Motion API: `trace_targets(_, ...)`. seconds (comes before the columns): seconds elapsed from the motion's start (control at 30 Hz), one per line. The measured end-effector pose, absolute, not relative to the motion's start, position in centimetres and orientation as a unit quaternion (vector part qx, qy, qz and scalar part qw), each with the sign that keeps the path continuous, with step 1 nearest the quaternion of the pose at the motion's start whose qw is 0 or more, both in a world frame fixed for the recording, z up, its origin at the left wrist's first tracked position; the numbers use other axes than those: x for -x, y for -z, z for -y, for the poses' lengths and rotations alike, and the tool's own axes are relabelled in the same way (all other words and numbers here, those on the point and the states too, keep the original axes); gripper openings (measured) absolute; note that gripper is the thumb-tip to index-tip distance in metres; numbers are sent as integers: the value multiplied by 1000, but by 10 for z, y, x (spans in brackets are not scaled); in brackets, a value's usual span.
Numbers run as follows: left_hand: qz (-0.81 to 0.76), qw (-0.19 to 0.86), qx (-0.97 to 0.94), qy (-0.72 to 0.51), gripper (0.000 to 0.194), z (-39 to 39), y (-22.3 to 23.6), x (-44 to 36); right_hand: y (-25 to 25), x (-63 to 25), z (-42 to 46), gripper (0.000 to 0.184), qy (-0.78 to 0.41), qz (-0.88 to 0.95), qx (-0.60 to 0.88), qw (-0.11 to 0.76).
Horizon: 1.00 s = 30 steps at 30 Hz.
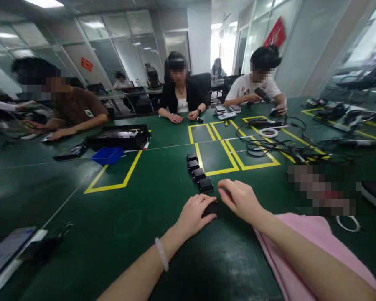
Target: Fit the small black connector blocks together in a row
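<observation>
A small black box [210,208] lies on the green table, and my left hand [196,211] grips it between thumb and fingers. Just to the right of it hovers my right hand [238,196], its fingers curled; whether anything sits in them is hidden. Ahead of my hands several similar black boxes form a slightly slanting row: the nearest box [205,184] is beside my right fingertips, and the farthest box [192,156] sits near a yellow tape line. The boxes in the row stand close together.
A pink cloth [313,246] lies under my right forearm. Tangled black cables [269,144] spread at the back right. A blue tray [107,155] and a black case [119,136] are at the left. Yellow tape [221,170] marks rectangles. Several people sit around the table.
</observation>
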State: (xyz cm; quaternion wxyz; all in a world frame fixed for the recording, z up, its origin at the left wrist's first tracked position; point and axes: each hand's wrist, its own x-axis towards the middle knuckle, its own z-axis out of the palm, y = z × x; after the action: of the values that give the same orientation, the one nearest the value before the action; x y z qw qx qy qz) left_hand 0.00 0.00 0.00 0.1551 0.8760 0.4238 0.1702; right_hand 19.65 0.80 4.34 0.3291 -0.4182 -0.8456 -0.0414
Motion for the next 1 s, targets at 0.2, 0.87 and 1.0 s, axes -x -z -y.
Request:
trace_targets(0.2, -423, 158, -875, -177, 44, 2, 1, 1, -46, -196, -8, 14, 27, 848, 415, 329)
trace_targets(0.87, -423, 160, -876, -168, 45, 2, -6, 1, -47, -197, -9, 11, 9, 837, 445, 318)
trace_targets(1.0, -418, 160, -879, -162, 44, 1, -8, 2, -47, -196, -9, 11, 16, 840, 442, 315)
